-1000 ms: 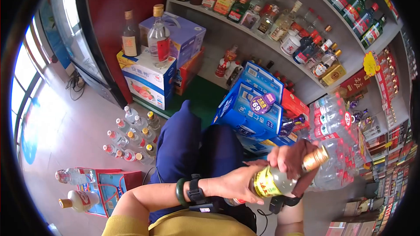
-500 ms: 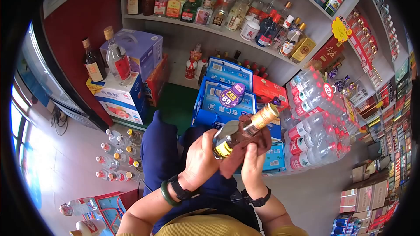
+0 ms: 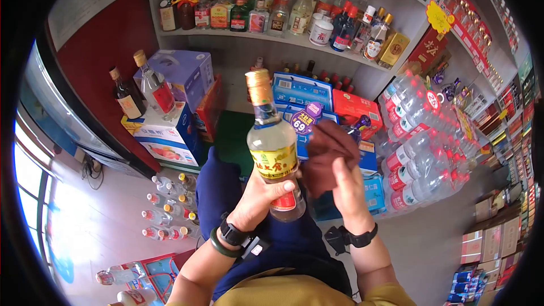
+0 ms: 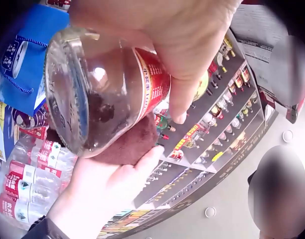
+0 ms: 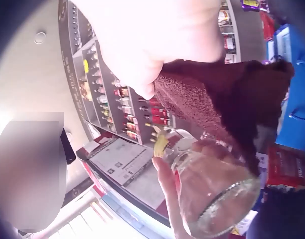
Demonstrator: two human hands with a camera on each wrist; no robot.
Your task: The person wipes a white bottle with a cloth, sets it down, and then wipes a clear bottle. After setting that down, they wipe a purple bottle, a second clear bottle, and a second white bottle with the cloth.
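Observation:
A clear glass liquor bottle (image 3: pixel 273 139) with a gold cap and yellow label stands nearly upright in front of the person's lap. My left hand (image 3: pixel 256 199) grips its lower part, thumb across the front near the red label. To the right, my right hand (image 3: pixel 350 197) holds a crumpled brown cloth (image 3: pixel 330 156), which hangs close beside the bottle. In the left wrist view the bottle's glass base (image 4: pixel 68 94) faces the camera, with the cloth (image 4: pixel 132 142) behind it. The right wrist view shows the cloth (image 5: pixel 212 94) pinched under the right thumb, above the bottle (image 5: pixel 217 194).
Several small bottles (image 3: pixel 170 207) stand on the floor at left. Two bottles stand on a white-and-blue carton (image 3: pixel 170 150). Blue gift boxes (image 3: pixel 303 88) and packs of water bottles (image 3: pixel 408 170) fill the right. Behind runs a shelf (image 3: pixel 226 35) lined with liquor.
The bottle has swung from tilted rightward to nearly upright, facing label forward. The cloth, earlier wrapped about its neck, has come away to the right with my right hand.

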